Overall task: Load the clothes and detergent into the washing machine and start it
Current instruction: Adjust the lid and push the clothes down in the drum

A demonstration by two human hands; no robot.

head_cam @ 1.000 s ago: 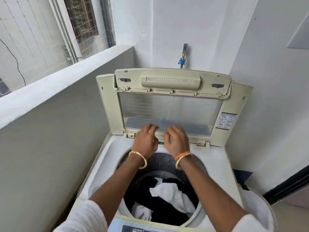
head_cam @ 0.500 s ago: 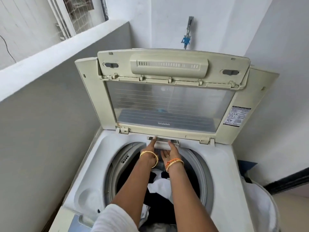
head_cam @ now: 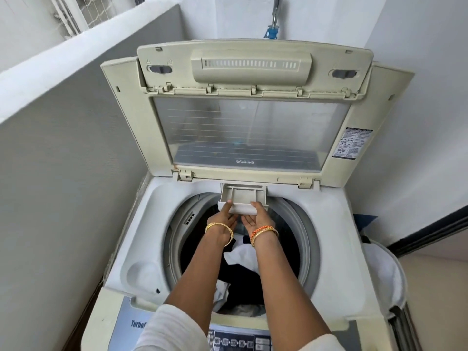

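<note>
A grey wall [head_cam: 63, 198] with a white ledge fills nine o'clock. The washing machine [head_cam: 336, 249] stands at centre, lid [head_cam: 253, 127] upright at twelve o'clock. Dark and white clothes [head_cam: 243, 259] lie in the drum. Just above, the left hand [head_cam: 222, 224] and right hand [head_cam: 258, 219] each grip the front of the pulled-out detergent drawer [head_cam: 243, 196]. A white laundry basket [head_cam: 385, 274] sits at four o'clock.
</note>
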